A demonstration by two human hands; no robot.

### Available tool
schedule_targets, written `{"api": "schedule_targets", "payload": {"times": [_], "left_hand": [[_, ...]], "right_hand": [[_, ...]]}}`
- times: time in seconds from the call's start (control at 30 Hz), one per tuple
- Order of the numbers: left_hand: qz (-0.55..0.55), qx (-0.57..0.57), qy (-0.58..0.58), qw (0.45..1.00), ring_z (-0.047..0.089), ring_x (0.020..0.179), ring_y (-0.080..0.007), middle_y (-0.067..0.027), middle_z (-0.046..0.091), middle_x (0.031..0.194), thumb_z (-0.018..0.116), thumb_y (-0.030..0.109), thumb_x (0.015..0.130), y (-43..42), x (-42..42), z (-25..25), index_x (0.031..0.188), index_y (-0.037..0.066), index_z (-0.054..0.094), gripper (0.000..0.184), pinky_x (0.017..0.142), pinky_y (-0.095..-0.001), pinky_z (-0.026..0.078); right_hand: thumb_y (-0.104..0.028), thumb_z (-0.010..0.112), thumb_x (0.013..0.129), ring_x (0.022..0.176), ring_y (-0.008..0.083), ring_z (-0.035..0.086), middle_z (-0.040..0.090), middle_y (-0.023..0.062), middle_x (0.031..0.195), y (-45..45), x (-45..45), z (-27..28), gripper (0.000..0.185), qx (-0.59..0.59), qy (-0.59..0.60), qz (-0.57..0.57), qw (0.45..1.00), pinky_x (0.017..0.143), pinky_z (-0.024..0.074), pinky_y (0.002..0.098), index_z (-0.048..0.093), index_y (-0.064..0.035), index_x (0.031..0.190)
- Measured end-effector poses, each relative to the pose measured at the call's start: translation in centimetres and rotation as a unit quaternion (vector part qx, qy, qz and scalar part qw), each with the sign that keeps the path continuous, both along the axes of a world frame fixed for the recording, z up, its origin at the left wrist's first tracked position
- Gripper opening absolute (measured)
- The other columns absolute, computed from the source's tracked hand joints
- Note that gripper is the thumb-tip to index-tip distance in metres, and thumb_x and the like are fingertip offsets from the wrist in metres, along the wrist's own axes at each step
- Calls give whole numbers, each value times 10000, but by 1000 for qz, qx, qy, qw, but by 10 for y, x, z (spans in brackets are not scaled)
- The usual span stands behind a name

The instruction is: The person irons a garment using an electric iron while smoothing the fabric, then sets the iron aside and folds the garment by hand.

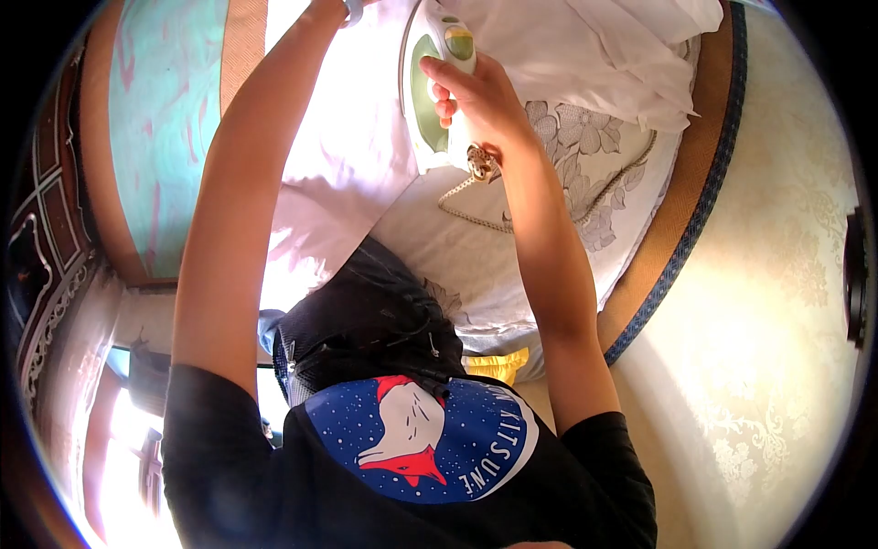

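Your black T-shirt (558, 480) is nearest, well on your side of the iron, with a round blue print (366, 416) on its chest that shows a white and red animal. Beyond it, you have the white-and-green iron (423, 101) in your right hand (476, 96). That hand is closed round the handle, thumb laid along the top and fingers curled beneath; the nose of the iron points away from you. Whether its sole presses on the cloth, you cannot tell from this angle.

Your left forearm (251, 137) reaches out to the left of the iron, a pale band (353, 11) at its wrist. The left hand itself is cut off past the upper edge, so you cannot tell how far open it is or what it touches.

White cloth (343, 156) spreads just beside the iron on its left, brightly lit, and more creased white fabric (585, 50) lies to its right. Nearer you than the iron is a pale cover with grey flowers (576, 137), and over it a thin pale cord (471, 222) loops, passing behind your right forearm (553, 247). Farther left of the iron runs a turquoise strip (169, 137); well to its right, a brown woven border (663, 233) with dark blue edging.
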State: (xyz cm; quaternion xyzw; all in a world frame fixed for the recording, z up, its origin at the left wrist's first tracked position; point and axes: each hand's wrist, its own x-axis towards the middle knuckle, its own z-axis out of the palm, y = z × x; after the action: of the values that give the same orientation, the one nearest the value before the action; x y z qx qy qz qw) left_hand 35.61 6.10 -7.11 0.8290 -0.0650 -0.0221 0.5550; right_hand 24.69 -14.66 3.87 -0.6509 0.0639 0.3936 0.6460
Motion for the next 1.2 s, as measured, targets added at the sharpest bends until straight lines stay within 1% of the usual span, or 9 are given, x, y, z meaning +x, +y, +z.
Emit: {"api": "schedule_targets", "payload": {"times": [0.17, 0.27, 0.4, 0.53, 0.63, 0.67, 0.77, 0.97, 1.2], "left_hand": [[50, 236, -49, 969, 466, 1182, -294, -207, 455, 1297, 672, 233, 776, -3, -34, 39, 1347, 97, 377, 657, 987, -366, 375], [85, 121, -49, 988, 569, 1026, -281, -222, 551, 1167, 626, 186, 813, 4, -41, 34, 1309, 104, 425, 542, 883, -366, 449], [207, 116, 90, 967, 632, 797, -267, -147, 662, 892, 603, 230, 840, 1, -52, 35, 1217, 72, 496, 423, 757, -368, 490], [166, 212, 28, 963, 626, 817, -315, -179, 644, 932, 585, 320, 835, -4, -68, 34, 1145, 84, 568, 391, 746, -383, 493], [198, 216, 16, 956, 615, 807, -347, -199, 638, 904, 580, 287, 828, -5, -75, 24, 1051, 74, 606, 310, 742, -407, 491], [214, 225, 96, 946, 609, 786, -364, -206, 635, 847, 565, 274, 831, -3, -74, 22, 959, 58, 618, 258, 730, -423, 488], [265, 238, 43, 933, 613, 750, -364, -193, 640, 785, 556, 302, 836, -8, -75, 12, 897, 44, 618, 272, 700, -433, 487], [221, 272, 81, 933, 609, 875, -335, -182, 645, 902, 548, 409, 826, -18, -29, 39, 948, 61, 620, 376, 782, -431, 463], [177, 295, -46, 938, 594, 889, -330, -159, 636, 908, 544, 431, 825, -11, 15, -13, 929, 78, 625, 376, 783, -425, 452]], "right_hand": [[-242, 671, 812, 512, 88, 472, 507, 5, 635, 4, 8, 0, 233, 10, 0, -2, 1000, 453, 404, 248, 524, -70, 759], [-235, 666, 816, 507, 77, 477, 511, 0, 632, 8, 10, 5, 218, -10, 4, -12, 1000, 450, 407, 233, 534, -70, 764], [-233, 653, 823, 502, 70, 481, 510, -8, 624, 10, 12, 6, 206, -13, 3, -7, 1000, 451, 409, 220, 538, -73, 764], [-242, 643, 828, 514, 72, 484, 508, -12, 623, 11, 17, 4, 200, -13, -9, 8, 1000, 462, 411, 225, 543, -78, 773], [-252, 645, 825, 533, 72, 482, 505, -15, 625, 13, 20, 5, 201, -15, -20, 23, 999, 481, 412, 229, 549, -79, 787], [-255, 647, 823, 539, 72, 481, 504, -17, 626, 14, 21, 6, 202, -19, -26, 28, 999, 489, 413, 231, 551, -79, 792], [-255, 648, 821, 548, 73, 475, 501, -16, 626, 17, 22, 9, 201, -32, -11, 10, 999, 507, 413, 234, 555, -78, 804], [-243, 651, 818, 535, 75, 474, 503, -12, 635, 18, 27, 15, 199, -21, -27, 33, 999, 498, 412, 237, 546, -73, 813], [-212, 660, 811, 510, 69, 463, 497, -10, 626, 21, 28, 5, 188, -17, 23, -11, 1000, 453, 386, 227, 539, -68, 800]]}}
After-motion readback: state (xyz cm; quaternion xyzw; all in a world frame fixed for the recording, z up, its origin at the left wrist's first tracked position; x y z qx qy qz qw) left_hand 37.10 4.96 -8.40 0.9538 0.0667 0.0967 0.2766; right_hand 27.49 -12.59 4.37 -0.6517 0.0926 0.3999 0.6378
